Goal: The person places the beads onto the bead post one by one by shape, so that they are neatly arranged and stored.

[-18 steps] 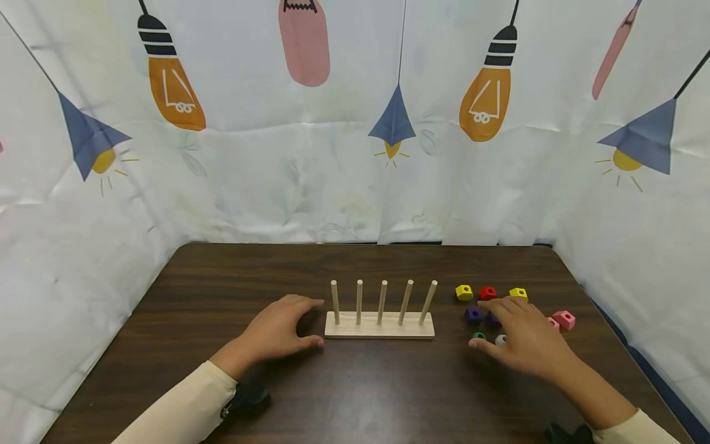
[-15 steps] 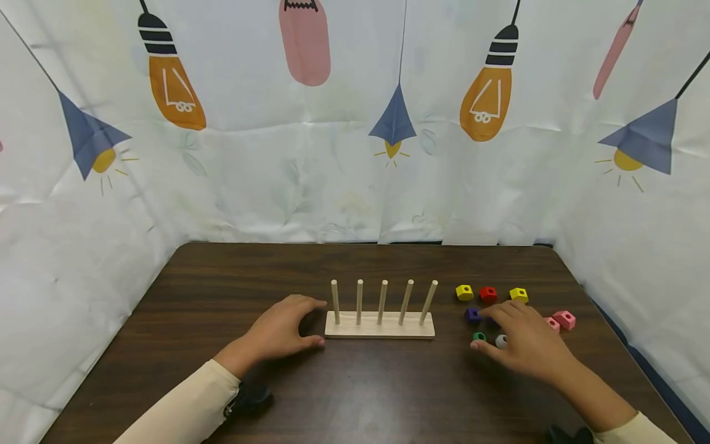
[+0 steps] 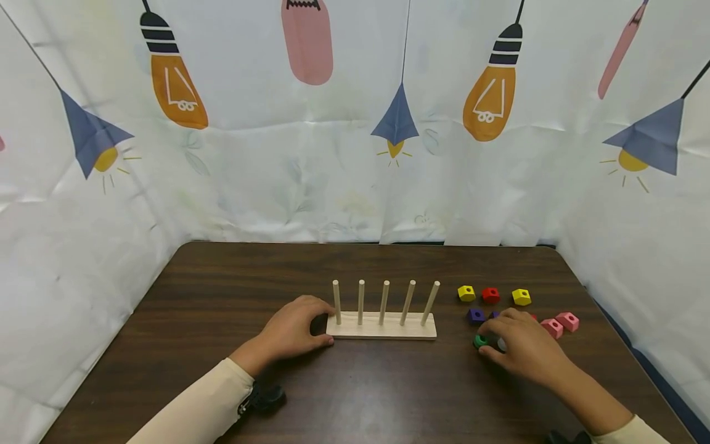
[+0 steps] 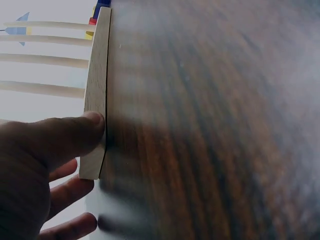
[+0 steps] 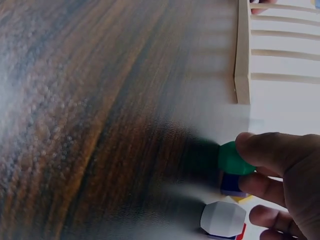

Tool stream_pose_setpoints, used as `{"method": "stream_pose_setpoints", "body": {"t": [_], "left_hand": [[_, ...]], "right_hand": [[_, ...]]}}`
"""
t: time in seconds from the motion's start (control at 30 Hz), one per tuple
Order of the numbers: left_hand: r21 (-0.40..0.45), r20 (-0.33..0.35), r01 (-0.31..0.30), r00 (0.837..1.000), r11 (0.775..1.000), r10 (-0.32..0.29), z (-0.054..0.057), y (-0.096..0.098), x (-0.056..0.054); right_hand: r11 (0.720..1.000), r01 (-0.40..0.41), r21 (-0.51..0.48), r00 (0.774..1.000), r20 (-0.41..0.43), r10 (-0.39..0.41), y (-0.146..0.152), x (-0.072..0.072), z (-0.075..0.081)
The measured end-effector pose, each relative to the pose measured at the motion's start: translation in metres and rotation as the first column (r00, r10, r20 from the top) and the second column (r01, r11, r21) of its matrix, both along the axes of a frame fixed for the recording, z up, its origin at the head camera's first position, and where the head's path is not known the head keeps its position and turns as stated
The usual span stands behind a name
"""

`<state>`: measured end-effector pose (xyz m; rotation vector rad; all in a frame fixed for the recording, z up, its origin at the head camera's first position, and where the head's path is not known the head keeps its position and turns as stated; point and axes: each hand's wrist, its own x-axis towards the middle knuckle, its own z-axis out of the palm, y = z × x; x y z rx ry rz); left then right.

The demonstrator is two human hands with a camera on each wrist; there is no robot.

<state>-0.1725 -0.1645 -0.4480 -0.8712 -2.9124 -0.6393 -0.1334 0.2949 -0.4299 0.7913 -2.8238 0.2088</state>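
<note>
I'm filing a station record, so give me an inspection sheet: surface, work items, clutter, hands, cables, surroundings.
Surface: dark wood-grain table, glossy in the foreground.
Work items: wooden stand with five bare pegs; loose coloured beads to its right, some partly hidden by a hand.
Clutter: nothing seen.
Left hand: grips the stand's left end, thumb on its front face.
Right hand: pinches a green bead; a white bead sits close by.
Cables: nothing seen.
Surroundings: creased white cloth behind and on both sides, printed with bulbs and lamps.
</note>
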Motion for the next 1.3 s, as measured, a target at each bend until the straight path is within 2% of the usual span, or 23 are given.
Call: {"method": "stream_pose_setpoints", "body": {"t": [0.17, 0.4, 0.6, 0.77, 1.03, 1.3], "left_hand": [[-0.019, 0.001, -0.017, 1.0, 1.0, 0.017, -0.001, 0.002, -0.001], [-0.004, 0.052, -0.068, 0.996, 0.998, 0.068, 0.003, 0.004, 0.001], [0.014, 0.069, -0.07, 0.995, 0.997, 0.069, 0.004, 0.006, 0.001], [0.012, 0.078, -0.075, 0.994, 0.997, 0.074, 0.003, 0.005, 0.0], [0.025, 0.082, -0.07, 0.994, 0.997, 0.067, 0.004, 0.004, -0.001], [-0.014, 0.068, -0.067, 0.995, 0.998, 0.068, 0.003, 0.003, -0.001]], "right_hand": [[1.0, 0.011, -0.003, 1.0, -0.003, -0.011, -0.001, -0.001, -0.001], [1.0, 0.009, -0.012, 1.0, 0.009, -0.009, -0.005, -0.003, -0.001], [0.998, 0.039, -0.044, 0.999, 0.027, -0.038, -0.009, -0.006, 0.004], [0.996, 0.013, -0.087, 1.0, 0.016, -0.012, -0.014, -0.012, 0.016], [0.99, 0.001, -0.143, 0.999, 0.039, 0.005, -0.026, -0.016, 0.043], [0.991, -0.009, -0.137, 1.0, 0.021, 0.012, -0.033, -0.019, 0.06]]}}
